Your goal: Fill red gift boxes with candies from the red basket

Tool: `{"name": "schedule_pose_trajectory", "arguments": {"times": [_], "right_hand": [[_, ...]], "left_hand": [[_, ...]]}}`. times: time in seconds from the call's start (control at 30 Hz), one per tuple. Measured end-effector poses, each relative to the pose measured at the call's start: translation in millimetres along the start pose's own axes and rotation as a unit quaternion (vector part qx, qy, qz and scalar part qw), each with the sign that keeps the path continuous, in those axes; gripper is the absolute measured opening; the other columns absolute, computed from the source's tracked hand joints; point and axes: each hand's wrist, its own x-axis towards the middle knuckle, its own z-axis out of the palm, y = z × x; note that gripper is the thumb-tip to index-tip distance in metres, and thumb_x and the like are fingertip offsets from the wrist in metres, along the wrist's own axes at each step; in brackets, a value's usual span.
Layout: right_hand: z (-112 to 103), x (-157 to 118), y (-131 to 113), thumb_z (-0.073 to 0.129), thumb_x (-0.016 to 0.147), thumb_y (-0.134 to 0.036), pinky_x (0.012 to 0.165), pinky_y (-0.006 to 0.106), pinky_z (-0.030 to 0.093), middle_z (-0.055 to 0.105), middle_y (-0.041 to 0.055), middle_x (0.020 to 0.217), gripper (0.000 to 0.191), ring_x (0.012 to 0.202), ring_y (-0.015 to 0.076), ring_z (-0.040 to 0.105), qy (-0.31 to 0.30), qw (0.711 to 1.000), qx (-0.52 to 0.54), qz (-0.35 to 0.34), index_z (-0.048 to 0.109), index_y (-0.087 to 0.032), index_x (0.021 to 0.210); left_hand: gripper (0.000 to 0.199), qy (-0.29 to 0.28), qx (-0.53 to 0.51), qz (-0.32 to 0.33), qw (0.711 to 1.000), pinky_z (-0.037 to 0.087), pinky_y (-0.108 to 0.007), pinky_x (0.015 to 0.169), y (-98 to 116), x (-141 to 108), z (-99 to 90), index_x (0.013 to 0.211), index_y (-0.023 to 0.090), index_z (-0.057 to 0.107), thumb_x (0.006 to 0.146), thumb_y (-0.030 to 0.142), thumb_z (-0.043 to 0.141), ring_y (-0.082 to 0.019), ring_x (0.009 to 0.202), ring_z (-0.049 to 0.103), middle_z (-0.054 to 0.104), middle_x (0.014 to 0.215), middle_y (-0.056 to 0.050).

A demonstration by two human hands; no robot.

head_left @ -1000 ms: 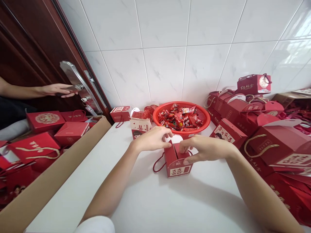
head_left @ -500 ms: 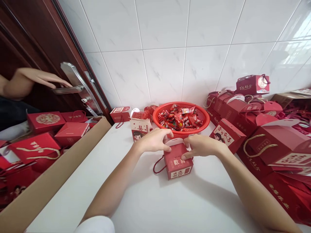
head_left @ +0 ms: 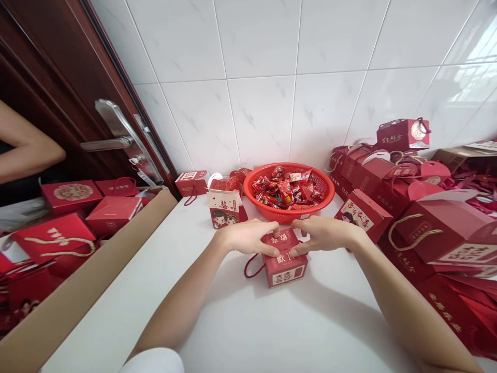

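A small red gift box (head_left: pixel 286 269) with a dark red cord loop at its left stands on the white table (head_left: pixel 240 331). Its top flaps lie folded down. My left hand (head_left: pixel 252 237) grips the box's left side, thumb on the top and fingers curled behind. From the right, my right hand (head_left: pixel 324 234) holds it the same way, its thumb near the left thumb. Just behind the hands sits a red plastic basket (head_left: pixel 329 194) of wrapped sweets (head_left: pixel 287 191). An upright open box (head_left: pixel 224 210) with a cartoon couple is left of my left hand.
Red boxes (head_left: pixel 388 176) are piled along the right side, one tilted box (head_left: pixel 361 215) near my right hand. A carton (head_left: pixel 97 264) of red boxes stands at the left, by a door handle (head_left: pixel 106 145) and another person's arm (head_left: pixel 27 145).
The white-edged flap that stood up at the back of the box is now folded down. My hands have come slightly lower and closer together. The other person's hand has left the door handle.
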Motion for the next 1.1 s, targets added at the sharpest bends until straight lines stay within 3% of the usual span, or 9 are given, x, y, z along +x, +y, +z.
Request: {"name": "schedule_pose_trajectory", "arguments": {"times": [0.1, 0.23, 0.53, 0.8, 1.0, 1.1], "right_hand": [[2, 1, 0, 0.065, 0.076, -0.07, 0.071, 0.032, 0.046, 0.067, 0.0119, 0.106, 0.074, 0.092, 0.0294, 0.064, 0.005, 1.0, 0.01, -0.012, 0.053, -0.02, 0.129], [5, 2, -3, 0.07, 0.07, -0.071, 0.074, 0.034, 0.048, 0.067, 0.0115, 0.108, 0.087, 0.094, 0.0313, 0.065, -0.013, 0.999, 0.008, -0.034, 0.048, -0.022, 0.139], [11, 5, -9, 0.078, 0.066, -0.063, 0.082, 0.036, 0.05, 0.068, 0.012, 0.115, 0.087, 0.103, 0.0328, 0.065, -0.033, 0.998, 0.027, -0.055, 0.049, -0.022, 0.138], [10, 14, 0, 0.081, 0.063, -0.061, 0.077, 0.033, 0.053, 0.067, 0.0096, 0.116, 0.091, 0.095, 0.0278, 0.067, -0.063, 0.992, 0.085, -0.072, 0.047, -0.022, 0.137], [9, 18, 2, 0.085, 0.057, -0.059, 0.06, 0.027, 0.052, 0.068, 0.0064, 0.111, 0.101, 0.069, 0.0171, 0.067, -0.099, 0.977, 0.181, -0.049, 0.041, -0.025, 0.143], [10, 19, 1, 0.085, 0.055, -0.059, 0.06, 0.027, 0.052, 0.069, 0.0067, 0.109, 0.104, 0.073, 0.0193, 0.067, -0.092, 0.978, 0.184, -0.036, 0.042, -0.023, 0.142]], "left_hand": [[0.051, -0.046, -0.049, -0.005, 0.998, 0.043, -0.027, 0.062, -2, 3, -2.6, 0.114, 0.022, 0.049, 0.08, 0.058, 0.062, -0.021, 0.084, 0.06, 0.061, 0.103, -0.005], [0.05, -0.082, -0.129, 0.0, 0.988, 0.045, -0.025, 0.059, -7, 8, -2.9, 0.112, 0.023, 0.045, 0.078, 0.053, 0.066, -0.017, 0.078, 0.06, 0.058, 0.108, -0.005], [0.047, -0.081, -0.147, 0.007, 0.986, 0.049, -0.025, 0.058, -10, 11, -1.3, 0.104, 0.023, 0.043, 0.075, 0.048, 0.069, -0.017, 0.08, 0.059, 0.054, 0.102, -0.002], [0.053, -0.055, -0.189, 0.041, 0.98, 0.049, -0.026, 0.063, -20, 20, 1.8, 0.098, 0.022, 0.049, 0.067, 0.054, 0.078, -0.016, 0.08, 0.058, 0.054, 0.099, 0.0], [0.063, -0.039, -0.226, 0.023, 0.973, 0.05, -0.026, 0.061, -23, 18, -2.6, 0.105, 0.022, 0.054, 0.059, 0.049, 0.087, -0.014, 0.075, 0.058, 0.056, 0.113, -0.004], [0.065, -0.032, -0.261, 0.032, 0.964, 0.053, -0.026, 0.069, -28, 17, -4.6, 0.112, 0.021, 0.057, 0.059, 0.041, 0.089, -0.015, 0.084, 0.061, 0.054, 0.125, -0.008]]}}
